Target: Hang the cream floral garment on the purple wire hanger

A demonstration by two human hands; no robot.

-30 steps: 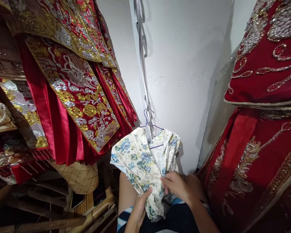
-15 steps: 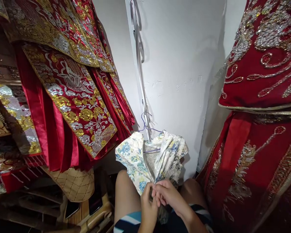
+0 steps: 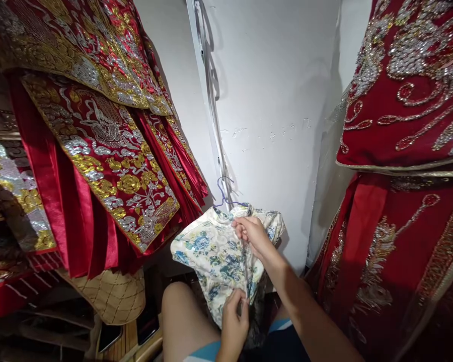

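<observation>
A white dress [image 3: 207,251] with blue and yellow flowers hangs on a thin purple hanger [image 3: 223,193] in front of me, its lower part between my knees. The back seam runs down its middle, with the two edges drawn together. At the neckline my right hand [image 3: 250,232] is closed in a pinch at the top of the seam, apparently on the zipper; the pull itself is hidden by the fingers. Lower down, my left hand [image 3: 234,314] pinches the dress fabric at the bottom of the seam.
Red embroidered gowns hang on the left [image 3: 109,166] and on the right [image 3: 396,136], close on both sides. Behind the dress is a white wall [image 3: 272,90] with a narrow metal rail [image 3: 210,100]. Two phones lie on a wooden surface [image 3: 126,344] at lower left.
My right hand has moved up from beside my left hand to the neckline. The open V of the dress back has closed. My left hand stays low on the seam.
</observation>
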